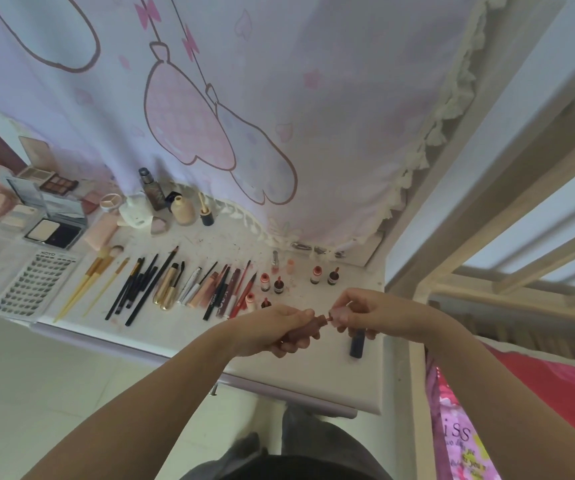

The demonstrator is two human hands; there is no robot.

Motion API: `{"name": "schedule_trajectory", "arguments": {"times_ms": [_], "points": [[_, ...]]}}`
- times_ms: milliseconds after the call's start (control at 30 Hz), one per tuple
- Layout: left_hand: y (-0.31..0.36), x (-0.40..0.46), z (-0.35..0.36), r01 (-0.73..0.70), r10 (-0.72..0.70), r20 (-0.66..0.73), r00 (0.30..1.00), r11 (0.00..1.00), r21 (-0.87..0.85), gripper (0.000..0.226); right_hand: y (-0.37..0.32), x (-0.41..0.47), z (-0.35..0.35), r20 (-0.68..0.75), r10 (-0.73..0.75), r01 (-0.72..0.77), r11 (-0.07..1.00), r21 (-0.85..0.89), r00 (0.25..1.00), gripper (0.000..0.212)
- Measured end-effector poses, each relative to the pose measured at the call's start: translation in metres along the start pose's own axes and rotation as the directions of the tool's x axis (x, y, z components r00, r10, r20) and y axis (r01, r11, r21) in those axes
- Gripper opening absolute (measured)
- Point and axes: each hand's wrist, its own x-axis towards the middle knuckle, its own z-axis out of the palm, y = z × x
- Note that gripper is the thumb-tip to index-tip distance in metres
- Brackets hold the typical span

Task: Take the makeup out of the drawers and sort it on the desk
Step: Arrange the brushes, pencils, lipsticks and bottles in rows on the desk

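My left hand [279,329] grips a reddish-brown lip-gloss tube [308,328] above the white desk [314,382]. My right hand [365,311] pinches the tube's pink cap [339,313] just off its neck, and also holds a dark blue tube [357,342] that hangs down under its fingers. Behind my hands, makeup lies in rows on the desk: gold-handled brushes [95,282], black brushes and pencils [144,285], lip tubes and red pencils [223,289], and small dropper bottles [324,275].
Palettes and compacts [50,209] crowd the desk's far left, beside a lash tray [33,285]. Foundation bottles [182,206] stand at the back against a pink printed curtain [244,116]. A wooden bed frame [487,271] and red bedding [556,382] border the right.
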Motion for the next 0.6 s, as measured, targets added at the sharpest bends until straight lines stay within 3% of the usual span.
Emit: {"name": "schedule_trajectory", "arguments": {"times_ms": [133, 233, 367, 500, 600], "points": [[-0.010, -0.002, -0.014, 0.077, -0.073, 0.033, 0.997, 0.987, -0.139, 0.040, 0.021, -0.007, -0.018, -0.107, 0.057, -0.045, 0.992, 0.114, 0.993, 0.029], [-0.020, 0.001, -0.017, 0.042, -0.058, -0.060, 0.997, 0.970, -0.239, 0.038, 0.040, -0.005, -0.025, -0.217, 0.103, -0.046, 0.967, 0.252, 0.971, 0.027], [-0.022, 0.022, 0.001, -0.020, -0.034, -0.218, 0.975, 0.970, -0.241, 0.028, 0.051, 0.012, -0.007, -0.228, 0.099, 0.029, 0.867, 0.498, 0.969, 0.027], [-0.026, 0.041, 0.015, -0.017, -0.019, -0.406, 0.914, 0.996, -0.085, 0.025, 0.054, 0.027, 0.013, -0.306, 0.108, 0.134, 0.729, 0.671, 0.946, 0.024], [-0.028, 0.055, 0.021, -0.021, 0.130, -0.624, 0.771, 0.984, 0.178, 0.019, 0.054, 0.037, 0.023, -0.393, 0.157, 0.154, 0.743, 0.651, 0.906, 0.019]]}}
